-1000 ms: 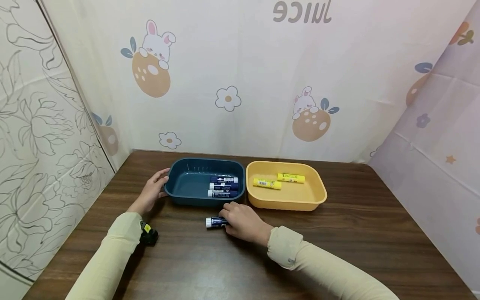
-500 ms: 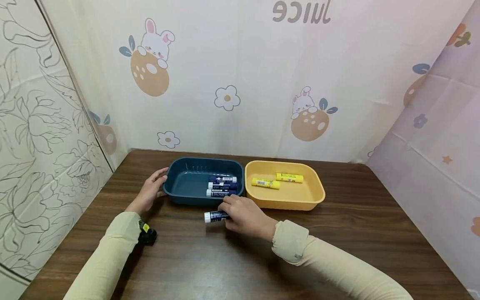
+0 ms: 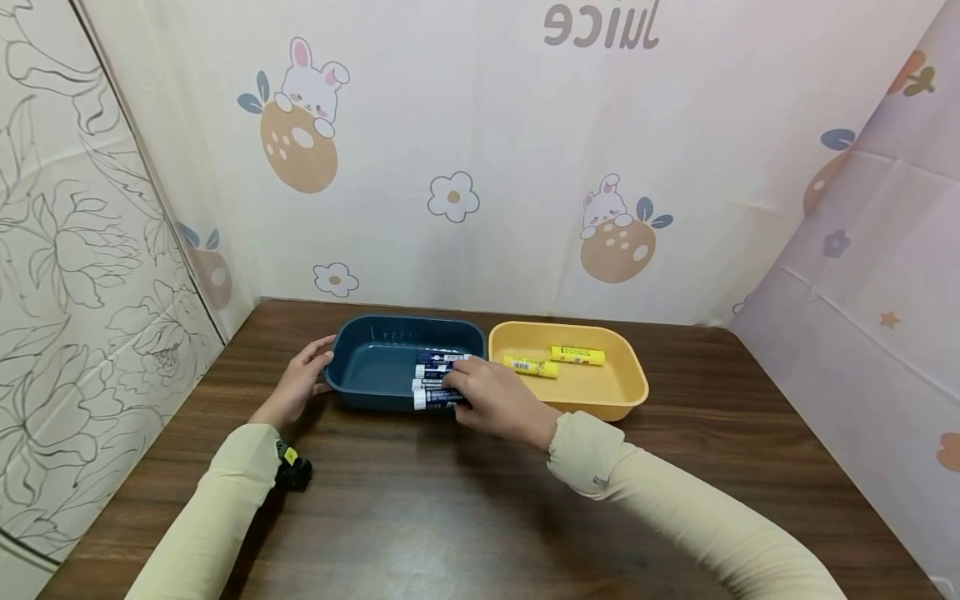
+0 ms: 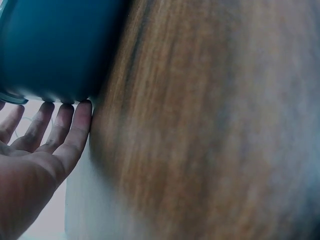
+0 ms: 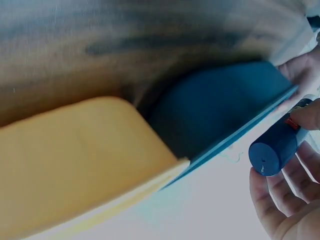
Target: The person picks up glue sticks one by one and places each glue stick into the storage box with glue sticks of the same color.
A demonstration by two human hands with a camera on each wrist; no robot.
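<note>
My right hand (image 3: 504, 402) pinches a dark blue glue stick (image 3: 437, 400) with a white cap, lying level over the front rim of the dark blue tray (image 3: 375, 370). In the right wrist view, thumb and fingers hold that glue stick (image 5: 274, 148) above the tray's edge. Several similar blue glue sticks (image 3: 429, 372) lie inside the tray at its right end, partly covered by my hand. At the tray's left end is my left hand (image 3: 297, 385). Its straight fingers (image 4: 75, 135) touch the outer wall, as the left wrist view shows.
A yellow tray (image 3: 626, 387) stands directly right of the blue one, with two yellow glue sticks (image 3: 577, 356) inside. Both trays rest near the back of the brown wooden table (image 3: 420, 517). A patterned curtain (image 3: 517, 125) hangs behind.
My right hand has lifted the blue glue stick off the table and carried it away from me to the blue tray's front rim. My left hand stays at the tray's left end.
</note>
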